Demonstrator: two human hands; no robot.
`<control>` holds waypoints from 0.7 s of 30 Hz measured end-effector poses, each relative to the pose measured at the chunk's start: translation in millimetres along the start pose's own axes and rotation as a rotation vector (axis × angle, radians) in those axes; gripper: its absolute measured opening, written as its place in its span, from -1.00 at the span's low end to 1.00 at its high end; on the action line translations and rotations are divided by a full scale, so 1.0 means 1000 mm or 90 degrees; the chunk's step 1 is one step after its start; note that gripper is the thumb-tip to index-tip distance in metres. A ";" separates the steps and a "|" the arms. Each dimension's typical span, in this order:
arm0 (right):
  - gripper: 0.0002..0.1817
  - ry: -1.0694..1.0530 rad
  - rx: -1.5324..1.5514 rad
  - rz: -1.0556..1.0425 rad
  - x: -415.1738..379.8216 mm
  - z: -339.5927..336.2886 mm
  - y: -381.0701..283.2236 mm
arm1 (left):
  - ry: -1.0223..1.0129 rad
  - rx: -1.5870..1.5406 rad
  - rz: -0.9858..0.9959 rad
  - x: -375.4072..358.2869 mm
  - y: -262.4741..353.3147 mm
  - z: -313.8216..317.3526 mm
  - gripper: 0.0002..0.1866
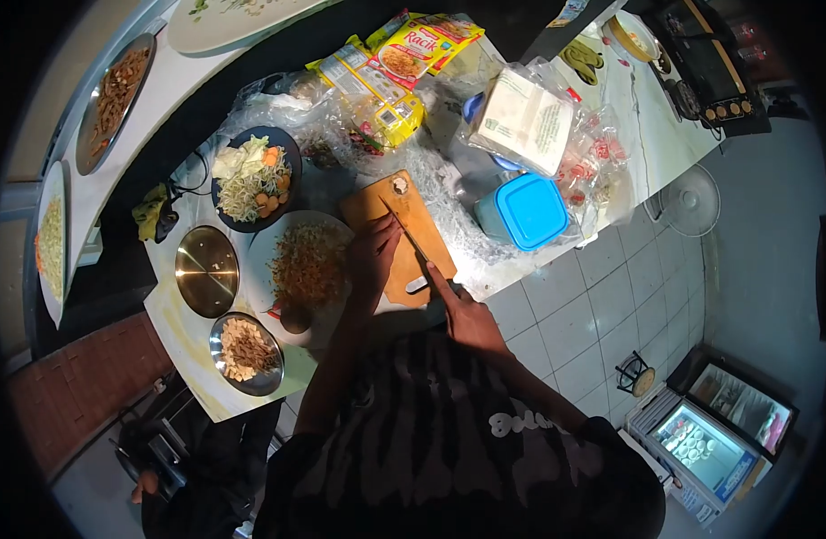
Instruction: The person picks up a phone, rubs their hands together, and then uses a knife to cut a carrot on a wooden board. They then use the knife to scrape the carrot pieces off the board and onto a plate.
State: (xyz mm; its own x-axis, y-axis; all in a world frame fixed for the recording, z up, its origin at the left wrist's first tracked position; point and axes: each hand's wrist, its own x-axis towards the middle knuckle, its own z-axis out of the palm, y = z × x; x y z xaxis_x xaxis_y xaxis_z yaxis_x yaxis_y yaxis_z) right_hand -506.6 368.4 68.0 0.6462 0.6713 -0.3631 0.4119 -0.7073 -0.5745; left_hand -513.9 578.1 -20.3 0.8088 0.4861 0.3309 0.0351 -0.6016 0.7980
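Note:
My right hand [469,316] is wrapped round the handle of a kitchen knife [411,235], whose blade points away from me over a wooden cutting board [440,269]. Close to the blade, my left hand [375,254] has its fingertips pressed together at the board; whatever is between them is too small to make out. A small pale chopped heap [399,185] lies at the board's far end. Left of my left hand stands a large white plate [260,241] covered with shredded food in orange, brown and pale colours.
Left are a dark plate [292,153] of sprouts, cabbage and carrot, an overturned or bare metal plate [206,269], and a bowl [217,346] of cubed food. Yellow seasoning packets [413,54] lie behind. A blue-lidded container [532,212] and a paper-wrapped pack [524,119] stand right.

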 end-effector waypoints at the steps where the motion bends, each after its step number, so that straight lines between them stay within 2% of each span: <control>1: -0.08 0.026 -0.002 -0.020 0.000 0.002 0.001 | -0.003 -0.002 -0.001 -0.001 -0.001 0.001 -0.77; 8: -0.08 -0.035 0.029 0.028 0.004 -0.002 -0.001 | 0.001 -0.022 0.014 0.001 -0.001 0.000 -0.81; 11: -0.09 0.039 0.033 -0.024 0.007 -0.001 -0.003 | 0.003 -0.012 0.007 0.000 0.002 0.000 -0.82; 14: -0.10 -0.023 0.027 0.034 0.016 -0.003 -0.006 | 0.001 -0.002 0.002 0.000 0.001 -0.001 -0.83; 19: -0.14 0.069 0.100 -0.048 0.030 0.000 -0.002 | 0.003 -0.014 -0.026 -0.001 -0.002 0.002 -0.82; 21: -0.15 0.065 0.114 -0.055 0.035 -0.002 -0.001 | 0.007 -0.008 -0.004 -0.001 -0.003 0.002 -0.82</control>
State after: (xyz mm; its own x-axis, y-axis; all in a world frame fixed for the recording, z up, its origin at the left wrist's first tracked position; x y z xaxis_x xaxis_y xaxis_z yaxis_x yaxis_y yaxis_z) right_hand -483.1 391.6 57.3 0.6786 0.6955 -0.2360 0.3540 -0.5913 -0.7246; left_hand -513.2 578.1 -24.3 0.8025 0.4965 0.3308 0.0325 -0.5900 0.8068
